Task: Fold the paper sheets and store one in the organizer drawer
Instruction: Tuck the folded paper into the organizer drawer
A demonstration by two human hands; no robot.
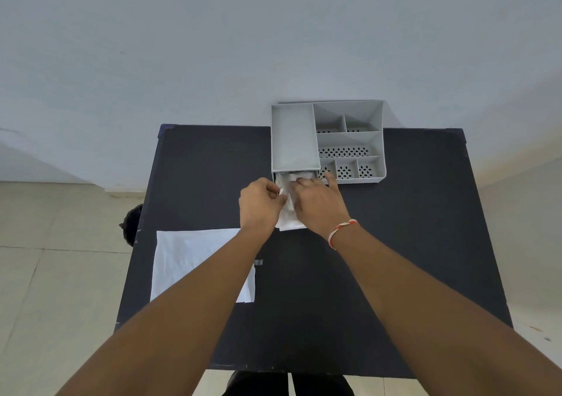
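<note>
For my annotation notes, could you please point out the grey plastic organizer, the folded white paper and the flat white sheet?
grey plastic organizer [293,140]: head view, flat top panel.
folded white paper [290,223]: head view, near end.
flat white sheet [188,261]: head view, middle.

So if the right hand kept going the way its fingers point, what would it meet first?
Probably the organizer's open drawer: the right hand points into it, pressing the folded paper. Depth is unclear.

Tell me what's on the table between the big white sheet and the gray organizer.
In the head view, both hands, left and right, and the folded paper they hold.
</note>
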